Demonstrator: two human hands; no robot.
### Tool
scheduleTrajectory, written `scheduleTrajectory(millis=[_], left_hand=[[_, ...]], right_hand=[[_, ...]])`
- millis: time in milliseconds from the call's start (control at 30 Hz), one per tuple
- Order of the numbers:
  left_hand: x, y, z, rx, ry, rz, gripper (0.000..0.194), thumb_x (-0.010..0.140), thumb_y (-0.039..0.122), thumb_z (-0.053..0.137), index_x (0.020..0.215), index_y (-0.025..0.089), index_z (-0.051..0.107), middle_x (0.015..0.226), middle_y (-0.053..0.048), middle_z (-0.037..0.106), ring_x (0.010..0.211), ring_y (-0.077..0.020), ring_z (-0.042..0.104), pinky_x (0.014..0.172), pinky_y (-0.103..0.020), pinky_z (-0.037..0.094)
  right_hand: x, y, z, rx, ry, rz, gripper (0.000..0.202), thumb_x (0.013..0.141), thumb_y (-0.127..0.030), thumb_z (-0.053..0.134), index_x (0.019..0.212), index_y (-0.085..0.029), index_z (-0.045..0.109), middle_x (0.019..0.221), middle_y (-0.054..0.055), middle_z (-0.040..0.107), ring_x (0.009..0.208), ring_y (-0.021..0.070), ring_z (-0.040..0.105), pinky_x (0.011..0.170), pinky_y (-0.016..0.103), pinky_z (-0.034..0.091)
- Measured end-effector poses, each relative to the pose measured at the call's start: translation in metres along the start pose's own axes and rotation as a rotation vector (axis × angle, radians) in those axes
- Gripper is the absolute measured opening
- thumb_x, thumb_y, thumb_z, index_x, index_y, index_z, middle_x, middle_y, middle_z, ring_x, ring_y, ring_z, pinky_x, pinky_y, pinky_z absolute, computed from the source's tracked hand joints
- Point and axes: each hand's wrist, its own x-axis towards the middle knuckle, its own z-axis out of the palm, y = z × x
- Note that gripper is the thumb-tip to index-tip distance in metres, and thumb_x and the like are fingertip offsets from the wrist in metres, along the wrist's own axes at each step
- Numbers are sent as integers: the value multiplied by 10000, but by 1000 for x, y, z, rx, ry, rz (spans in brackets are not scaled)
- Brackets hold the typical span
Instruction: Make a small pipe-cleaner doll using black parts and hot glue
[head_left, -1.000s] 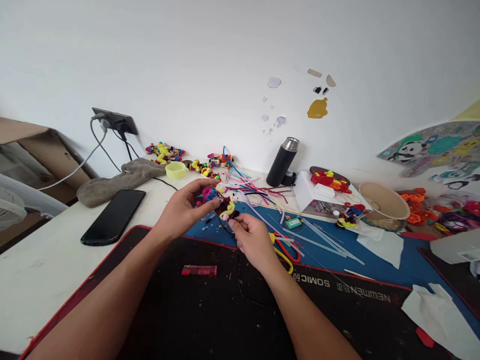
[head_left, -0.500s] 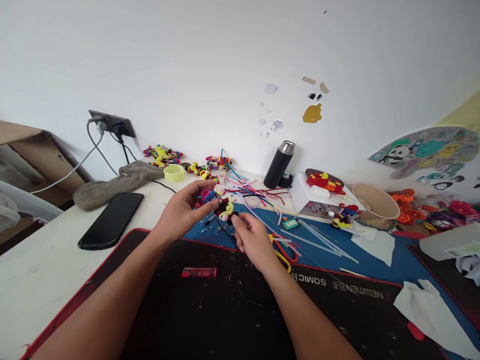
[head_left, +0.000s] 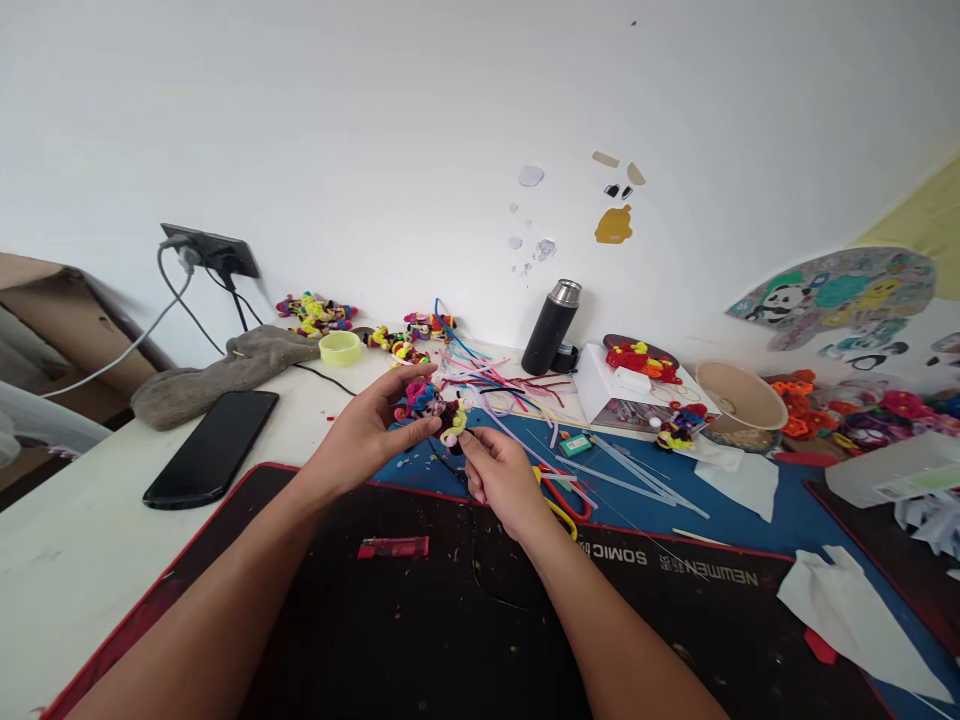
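Observation:
A small fuzzy figure (head_left: 451, 412) in pink, blue, black and yellow is held between both hands above the desk mat. My left hand (head_left: 371, 425) grips its pink and blue end, thumb below and fingers above. The fingers of my right hand (head_left: 501, 475) pinch the yellow and black end from the lower right. Behind the figure, loose fuzzy stems (head_left: 502, 375) in several colours lie in a pile. Red and yellow scissors (head_left: 566, 498) rest just beyond my right hand, partly hidden by it.
A red lighter (head_left: 394, 547) lies on the black mat (head_left: 405, 640). To the left are a phone (head_left: 212, 448) and a grey driftwood piece (head_left: 217, 375). Behind stand a black flask (head_left: 551, 328) and a white box (head_left: 600, 385); a bowl (head_left: 739, 400) is at the right.
The figure has turned slightly, so more of its pink and blue end shows. Both hands keep hold of it. The whole view has shifted a little.

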Motion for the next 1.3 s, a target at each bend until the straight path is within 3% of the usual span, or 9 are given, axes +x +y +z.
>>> scheduleTrajectory(millis=[200,400,500,667,767,900,1100,1300], left_hand=[[-1,3,2,-98,-71,11,684,840,384,841,1460,276,574,1477,-90,621,1349,-294,592,1124,-405,505],[0,9,3,-210,-73,-60,900,806,366,857,1590,293,422,1248,-82,723,1097,-256,710,939,-373,593],[1,7,3,-243,-44,-102,966,771,369,887,1606,277,410,1243,-89,731,1095,-264,713,908,-365,597],[0,6,4,-263,-49,-173,737,708,445,928,1358,192,688,1219,-113,779,1196,-351,691,1040,-463,554],[-1,10,5,-191,-94,-172,581,699,481,928,1184,199,777,1164,-99,805,1183,-363,699,1078,-492,529],[-2,13,7,-105,-71,-129,521,700,526,914,1105,222,787,1123,-79,813,1131,-349,713,1032,-474,553],[-1,9,7,-102,94,-115,516,761,577,857,1080,193,727,909,-48,769,817,-238,701,749,-336,584],[3,12,7,-101,145,-93,556,668,591,910,968,186,675,796,-22,720,690,-200,637,651,-308,551]], right_hand=[[0,0,1,52,2,42,415,844,-594,737,919,-200,628,507,-109,443,384,76,363,389,221,243],[-1,-1,0,98,-21,45,402,827,-570,761,904,-203,618,500,-115,425,389,71,341,394,222,213],[-2,-3,0,114,-45,49,408,818,-571,771,901,-202,617,506,-116,426,395,67,338,392,217,209],[-3,-6,1,135,-65,44,423,816,-579,778,907,-196,623,508,-118,417,403,65,332,395,212,229],[-3,-6,1,145,-64,44,416,812,-568,786,895,-195,621,508,-116,419,398,62,330,391,213,216],[-4,-6,1,154,-67,44,420,812,-574,786,890,-194,623,503,-113,425,387,59,326,388,216,189],[-5,-8,0,197,-70,56,429,841,-593,761,901,-196,608,506,-111,438,378,56,338,397,216,185],[-4,-8,-1,197,-61,45,437,823,-585,772,930,-182,642,500,-112,435,374,57,343,401,227,174]])
